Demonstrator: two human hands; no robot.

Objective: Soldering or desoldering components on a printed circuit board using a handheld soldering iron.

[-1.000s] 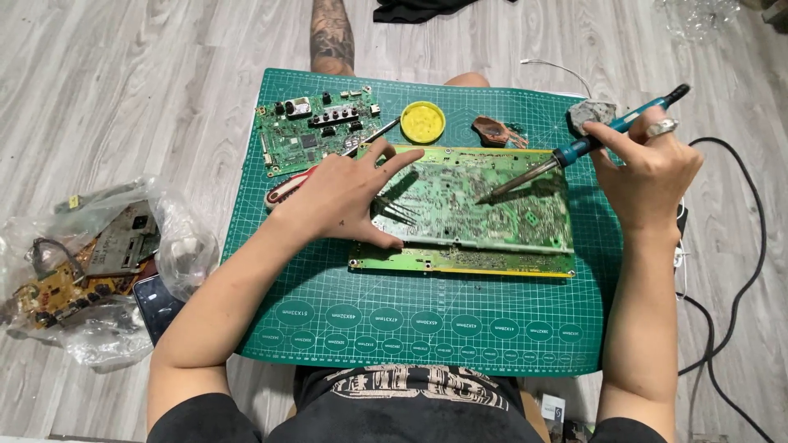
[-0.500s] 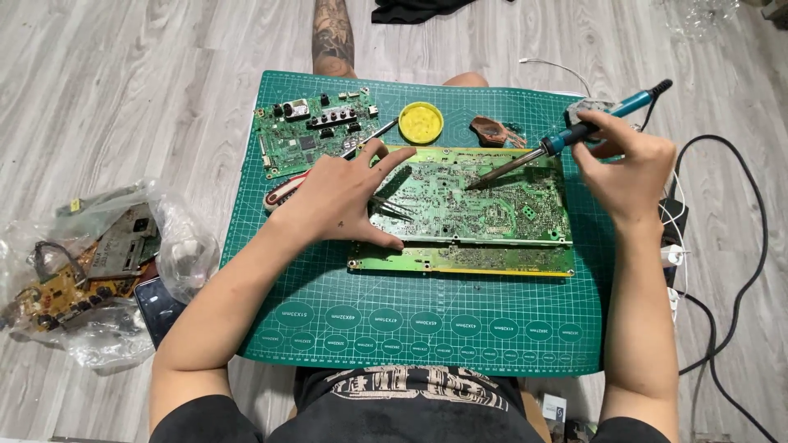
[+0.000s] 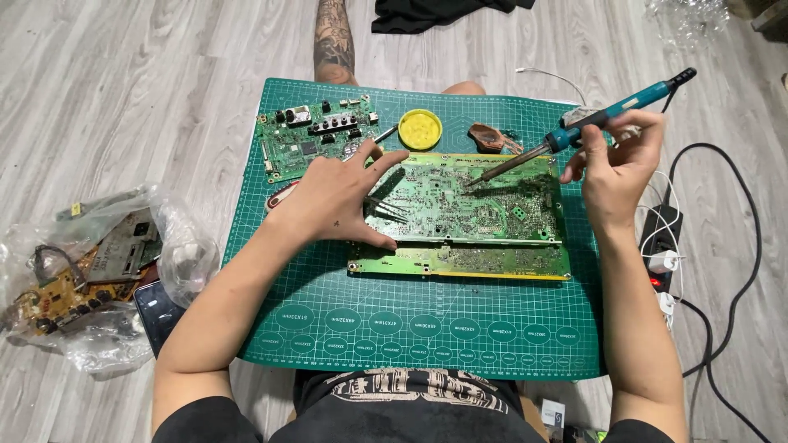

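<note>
A large green circuit board (image 3: 484, 213) lies on a green cutting mat (image 3: 427, 328), its solder side up. My left hand (image 3: 336, 197) rests flat on the board's left end, fingers spread, and pins it down. My right hand (image 3: 616, 164) grips a blue-handled soldering iron (image 3: 607, 115). The iron's tip touches the board near its upper middle (image 3: 472, 182). Metal tweezers (image 3: 386, 205) lie under my left fingers.
A smaller green board (image 3: 312, 135) sits at the mat's upper left, beside a round yellow tin (image 3: 420, 129) and a brown holder (image 3: 490, 138). A plastic bag of boards (image 3: 90, 271) lies on the left floor. A power strip (image 3: 661, 246) and cables are at right.
My right hand has carried the soldering iron leftward, moving its tip from the board's right part to its upper middle. My left hand has stayed on the board.
</note>
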